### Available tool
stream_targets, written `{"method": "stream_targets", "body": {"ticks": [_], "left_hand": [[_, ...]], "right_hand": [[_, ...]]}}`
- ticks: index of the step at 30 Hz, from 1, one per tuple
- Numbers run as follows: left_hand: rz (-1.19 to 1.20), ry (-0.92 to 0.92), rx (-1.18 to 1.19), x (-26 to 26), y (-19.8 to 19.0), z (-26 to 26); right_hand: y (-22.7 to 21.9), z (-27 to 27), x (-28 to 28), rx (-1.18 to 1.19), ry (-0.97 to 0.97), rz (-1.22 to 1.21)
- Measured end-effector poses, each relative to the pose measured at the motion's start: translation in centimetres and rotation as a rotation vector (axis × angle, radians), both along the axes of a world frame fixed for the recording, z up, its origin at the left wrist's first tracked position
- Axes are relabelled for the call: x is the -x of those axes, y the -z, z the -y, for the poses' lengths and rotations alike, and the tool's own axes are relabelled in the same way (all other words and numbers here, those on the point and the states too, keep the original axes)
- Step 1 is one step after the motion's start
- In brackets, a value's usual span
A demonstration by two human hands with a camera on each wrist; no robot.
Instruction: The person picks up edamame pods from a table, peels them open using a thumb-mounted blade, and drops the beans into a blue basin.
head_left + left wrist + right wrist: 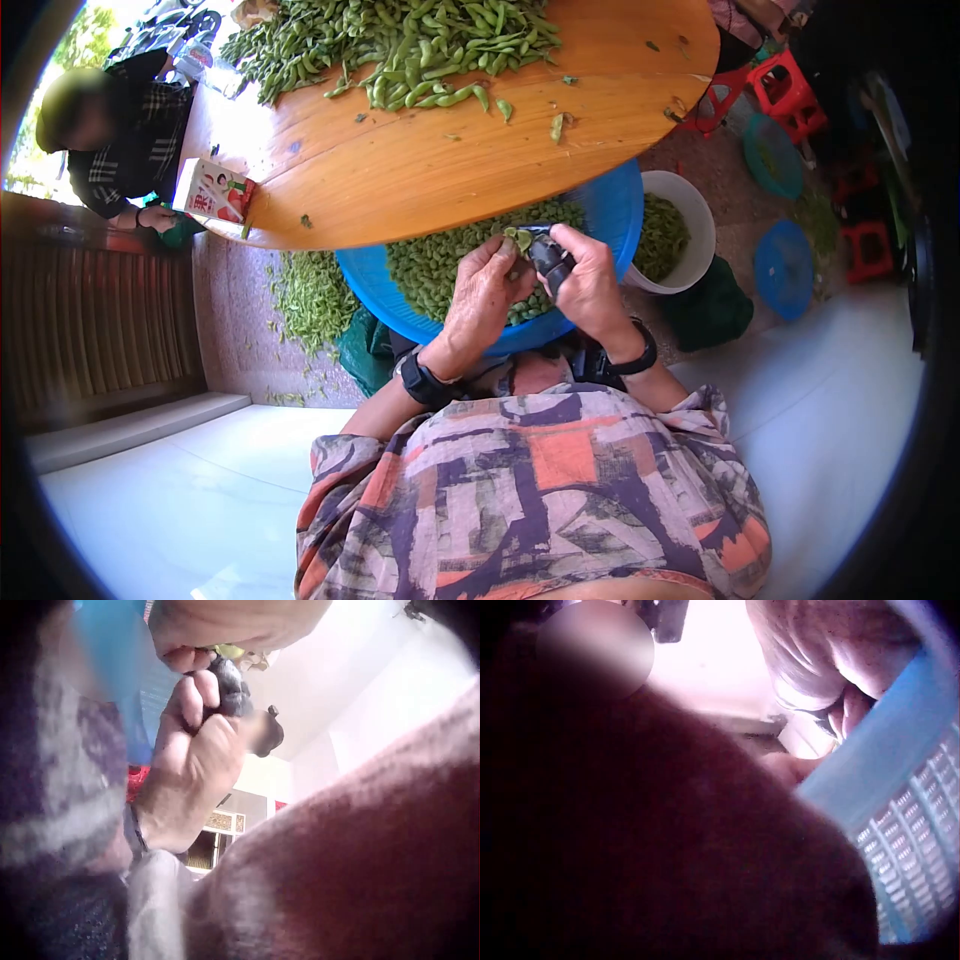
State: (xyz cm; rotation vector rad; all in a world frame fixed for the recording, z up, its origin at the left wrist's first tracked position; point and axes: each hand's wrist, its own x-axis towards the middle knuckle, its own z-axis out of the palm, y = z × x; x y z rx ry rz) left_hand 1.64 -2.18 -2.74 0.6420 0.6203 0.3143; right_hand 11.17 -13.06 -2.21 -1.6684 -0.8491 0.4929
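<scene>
Above a blue basket full of green pods, both hands meet. The left hand pinches a green pod between thumb and fingers. Curled round a black-handled tool is the right hand, holding the tool against the pod. In the left wrist view the right hand wraps the dark handle, close below the left hand. The right wrist view shows part of a hand beside the blue basket; its fingers are mostly hidden.
A wooden table with a pile of pods and a carton lies beyond the basket. Pods cover floor at left. At right stand a white bucket, blue basin and red stools. A person is at upper left.
</scene>
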Motion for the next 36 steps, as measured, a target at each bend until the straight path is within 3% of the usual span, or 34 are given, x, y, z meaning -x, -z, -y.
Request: {"method": "stream_targets", "body": {"ticks": [1,2,4,6,8,9,10,13,16,18,19,20,21,22,23,24,25,26,28,30,31,33,36], "left_hand": [[-0.008,0.181,-0.154,0.7,0.3,-1.2],[-0.015,0.363,-0.307,1.1,0.5,-1.9],[-0.083,0.331,-0.337,0.8,-0.7,-1.7],[-0.081,0.370,-0.294,0.9,-1.4,-2.1],[-0.057,0.316,-0.220,0.8,-0.5,-1.9],[-0.030,0.263,-0.145,0.6,-0.1,-1.7],[-0.025,0.262,-0.152,0.6,0.1,-1.5],[0.034,0.056,0.018,0.3,1.2,-0.8],[0.038,0.063,0.047,-0.1,1.1,-0.8],[0.063,0.135,0.020,0.0,0.1,-1.1],[0.015,0.220,-0.264,0.0,-0.5,-1.3],[-0.037,0.302,-0.549,0.0,-1.0,-1.7],[-0.107,0.378,-0.958,0.3,-1.6,-2.6],[-0.110,0.379,-0.960,0.3,-2.6,-3.2],[-0.019,0.420,-1.276,0.1,-4.0,-3.7],[0.081,0.455,-1.589,-0.1,-5.4,-4.1],[-0.006,0.521,-1.475,-0.2,-7.0,-4.4],[-0.007,0.520,-1.475,-0.8,-7.6,-5.1],[0.004,0.248,-1.890,-2.7,-8.2,-6.9],[0.003,0.130,-2.114,-5.9,-7.9,-9.8],[0.001,0.130,-2.114,-7.2,-7.7,-11.2],[-0.138,0.186,-2.328,-9.2,-7.2,-13.5],[-0.049,0.319,-2.323,-10.9,-7.0,-15.2]], "right_hand": [[-0.4,0.2,-0.1,0.001,-0.032,-0.233],[-0.1,0.4,-0.4,0.002,-0.033,-0.235],[0.4,0.6,-1.0,-0.247,-0.131,-0.810],[0.2,0.4,-1.0,-0.287,-0.143,-0.855],[-0.3,0.4,-0.7,-0.070,-0.061,-0.556],[-0.1,0.2,-0.2,0.048,-0.010,-0.174],[-0.9,-0.2,0.4,-0.017,0.067,0.173],[-1.6,-0.6,0.8,-0.034,0.060,0.229],[-1.3,-0.4,0.5,-0.066,0.038,0.246],[-0.9,0.4,0.1,-0.071,0.105,0.029],[0.0,1.5,-0.5,-0.043,0.157,0.000],[-0.1,2.4,-1.1,-0.166,0.213,0.028],[-1.3,3.5,-1.9,-0.127,0.270,0.120],[-1.4,4.8,-3.3,-0.108,0.375,0.168],[-2.7,5.7,-4.2,0.023,0.514,0.208],[-2.9,7.2,-5.8,0.049,0.518,0.458],[-3.5,8.8,-6.7,0.316,0.554,0.530],[-2.5,10.2,-8.1,0.395,0.577,0.676],[-1.6,12.7,-9.5,0.559,0.574,0.682],[-0.8,14.0,-10.6,0.643,0.642,0.657],[-0.6,14.3,-10.9,0.721,0.716,0.629],[-1.0,14.0,-10.6,0.649,0.709,0.654],[-2.0,12.4,-9.6,0.521,0.677,0.637]]}}
